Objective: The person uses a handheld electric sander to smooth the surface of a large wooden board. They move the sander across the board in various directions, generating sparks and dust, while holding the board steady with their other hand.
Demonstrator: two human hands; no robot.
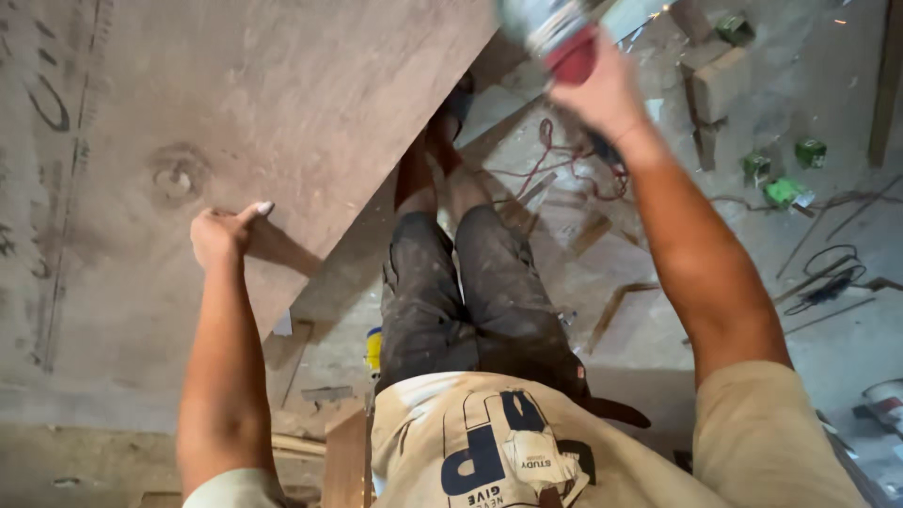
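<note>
Left hand (224, 233) curled, knuckles pressed on large plywood sheet (235, 113), right hand (602, 94) clenched around blurred red-and-grey power tool (562, 38) at the sheet's top edge, red cord (550, 165), green boxes (785, 174), wood offcuts (720, 80) on dusty floor (847, 320) below.

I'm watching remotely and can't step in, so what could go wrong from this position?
1. The right hand alone holds the blurred red-and-grey power tool at the edge of the large grey-brown plywood sheet; it may kick or slip.
2. The left hand steadies only the sheet's edge, so it could shift.
3. The red cord loops near the feet: a possible snag.
</note>
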